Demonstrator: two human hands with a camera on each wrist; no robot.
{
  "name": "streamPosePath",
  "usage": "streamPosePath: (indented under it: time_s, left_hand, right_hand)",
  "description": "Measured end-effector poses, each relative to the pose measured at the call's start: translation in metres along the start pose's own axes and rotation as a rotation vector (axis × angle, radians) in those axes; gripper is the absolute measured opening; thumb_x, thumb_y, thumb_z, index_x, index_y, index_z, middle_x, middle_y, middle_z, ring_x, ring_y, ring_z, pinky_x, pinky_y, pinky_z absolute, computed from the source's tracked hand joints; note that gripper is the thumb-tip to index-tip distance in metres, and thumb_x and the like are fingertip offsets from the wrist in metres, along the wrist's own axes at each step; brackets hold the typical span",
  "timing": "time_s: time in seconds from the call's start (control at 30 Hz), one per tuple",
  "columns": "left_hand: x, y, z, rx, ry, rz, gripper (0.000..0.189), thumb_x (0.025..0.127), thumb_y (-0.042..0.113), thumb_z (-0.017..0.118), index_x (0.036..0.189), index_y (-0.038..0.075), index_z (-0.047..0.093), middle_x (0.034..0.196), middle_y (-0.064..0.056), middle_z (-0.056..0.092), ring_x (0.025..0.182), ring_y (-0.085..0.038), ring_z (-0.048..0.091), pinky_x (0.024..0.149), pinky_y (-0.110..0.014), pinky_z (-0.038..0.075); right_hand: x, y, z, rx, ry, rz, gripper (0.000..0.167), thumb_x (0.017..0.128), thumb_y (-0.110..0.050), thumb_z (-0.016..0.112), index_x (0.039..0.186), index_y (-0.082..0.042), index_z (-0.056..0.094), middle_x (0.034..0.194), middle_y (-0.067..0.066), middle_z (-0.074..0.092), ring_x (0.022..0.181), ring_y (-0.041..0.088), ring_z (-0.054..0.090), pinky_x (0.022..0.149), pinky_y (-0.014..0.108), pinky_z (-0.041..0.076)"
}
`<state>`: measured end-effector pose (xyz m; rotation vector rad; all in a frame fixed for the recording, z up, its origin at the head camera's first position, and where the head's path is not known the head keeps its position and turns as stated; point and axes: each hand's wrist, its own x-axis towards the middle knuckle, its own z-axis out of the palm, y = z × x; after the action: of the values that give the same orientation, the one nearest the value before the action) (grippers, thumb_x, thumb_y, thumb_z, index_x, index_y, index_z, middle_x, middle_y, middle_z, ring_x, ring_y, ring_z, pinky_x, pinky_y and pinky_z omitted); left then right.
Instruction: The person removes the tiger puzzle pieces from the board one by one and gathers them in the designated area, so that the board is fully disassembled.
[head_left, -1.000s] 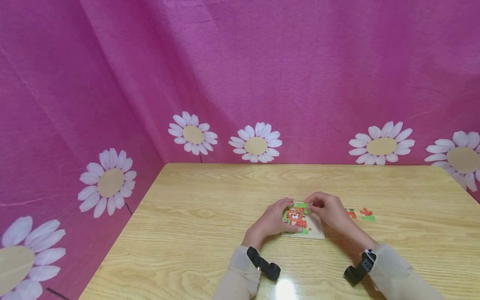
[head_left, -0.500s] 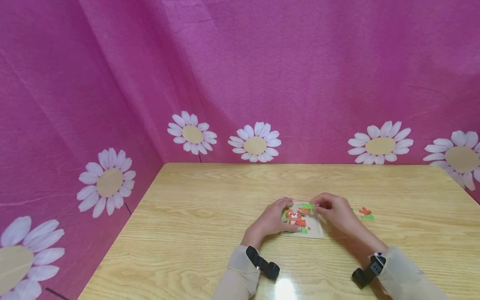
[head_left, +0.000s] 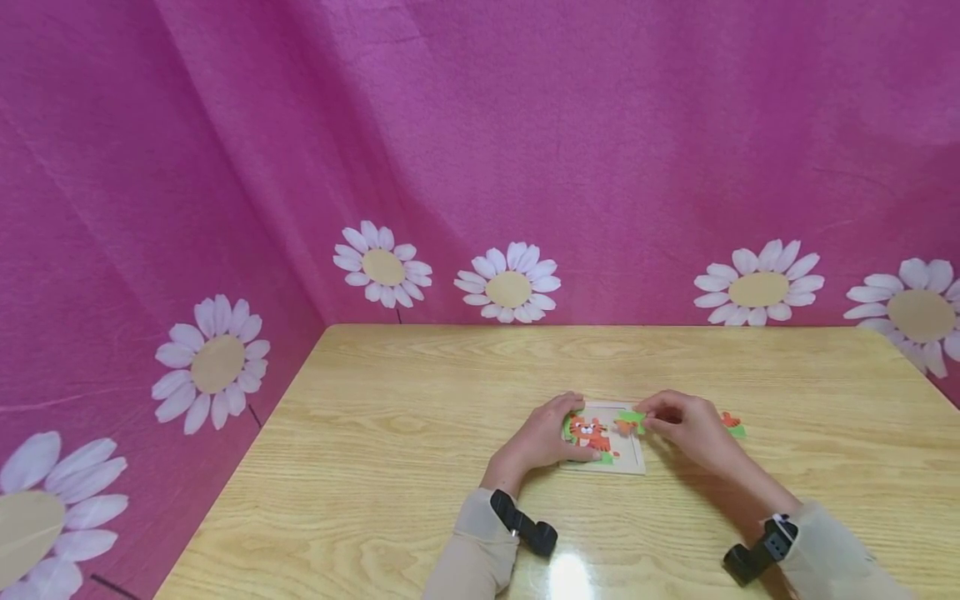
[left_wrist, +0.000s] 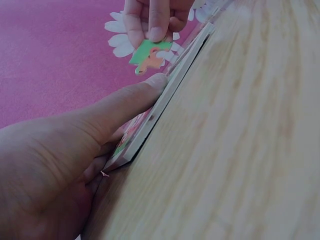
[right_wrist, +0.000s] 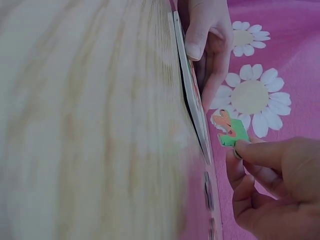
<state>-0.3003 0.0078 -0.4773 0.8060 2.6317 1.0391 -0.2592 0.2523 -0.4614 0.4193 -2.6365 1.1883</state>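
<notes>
A square wooden puzzle board (head_left: 632, 457) lies on the table, its left part filled with orange tiger and green pieces and its right part bare wood. My left hand (head_left: 534, 437) grips the board at its left side, thumb along the near edge and fingers at the far left corner. Between thumb and fingertips, my right hand (head_left: 693, 429) pinches a green and orange puzzle piece (head_left: 631, 422) over the board's far right part. In the right wrist view this jigsaw piece (right_wrist: 234, 132) is held above the board, clear of it.
Right of the board, beyond my right hand, a loose orange and green piece (head_left: 733, 425) lies on the wooden table (head_left: 360, 467). The right wrist view shows loose pieces (right_wrist: 208, 191) edge-on. A pink curtain (head_left: 615, 150) with daisies stands behind the table.
My right hand has moved right with the pinched piece, from the board's upper middle toward its right edge. It now hides more of the loose pieces. My left hand stays on the board.
</notes>
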Motion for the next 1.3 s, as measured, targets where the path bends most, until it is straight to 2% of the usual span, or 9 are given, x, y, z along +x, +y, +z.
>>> streamPosePath:
  time_s: [0.17, 0.47, 0.77, 1.03, 1.3]
  left_hand:
    - [0.000, -0.001, 0.000, 0.003, -0.004, -0.006, 0.080, 0.082, 0.036, 0.084, 0.147, 0.009, 0.048, 0.157, -0.003, 0.038, 0.144, -0.019, 0.031, 0.116, -0.034, 0.027]
    - [0.003, -0.003, -0.001, 0.011, -0.006, -0.002, 0.080, 0.081, 0.037, 0.084, 0.148, 0.010, 0.048, 0.157, -0.003, 0.037, 0.144, -0.018, 0.030, 0.116, -0.034, 0.026]
    - [0.004, -0.003, -0.002, 0.015, -0.011, 0.010, 0.081, 0.082, 0.036, 0.084, 0.148, 0.008, 0.048, 0.157, -0.004, 0.037, 0.145, -0.018, 0.029, 0.117, -0.034, 0.025]
    - [0.004, -0.003, 0.000, 0.015, -0.010, 0.009, 0.081, 0.082, 0.036, 0.084, 0.148, 0.008, 0.048, 0.157, -0.003, 0.037, 0.145, -0.018, 0.029, 0.117, -0.033, 0.025]
    - [0.002, -0.002, 0.001, 0.011, -0.012, 0.004, 0.080, 0.082, 0.037, 0.084, 0.148, 0.009, 0.048, 0.157, -0.003, 0.036, 0.145, -0.017, 0.028, 0.117, -0.034, 0.025]
  right_hand:
    - [-0.005, 0.002, -0.005, -0.004, -0.014, 0.033, 0.016, 0.087, 0.008, 0.071, 0.101, -0.001, 0.072, 0.097, 0.009, 0.070, 0.078, 0.014, 0.054, 0.063, 0.021, 0.047]
    - [-0.014, 0.008, -0.014, -0.001, -0.006, 0.049, 0.013, 0.089, 0.004, 0.072, 0.101, 0.000, 0.072, 0.089, 0.009, 0.069, 0.074, 0.008, 0.054, 0.060, 0.021, 0.047]
    - [-0.024, 0.015, -0.020, -0.004, 0.032, -0.005, 0.014, 0.084, 0.009, 0.074, 0.094, -0.001, 0.073, 0.092, 0.008, 0.070, 0.072, 0.002, 0.052, 0.057, 0.020, 0.046]
    - [-0.028, 0.017, -0.023, 0.005, 0.001, 0.015, 0.015, 0.084, 0.010, 0.073, 0.095, 0.000, 0.073, 0.095, 0.011, 0.071, 0.077, 0.001, 0.057, 0.063, 0.019, 0.051]
    - [-0.031, 0.020, -0.024, -0.005, -0.036, 0.016, 0.016, 0.082, 0.011, 0.075, 0.095, 0.001, 0.073, 0.088, 0.007, 0.069, 0.074, 0.001, 0.056, 0.063, 0.019, 0.050]
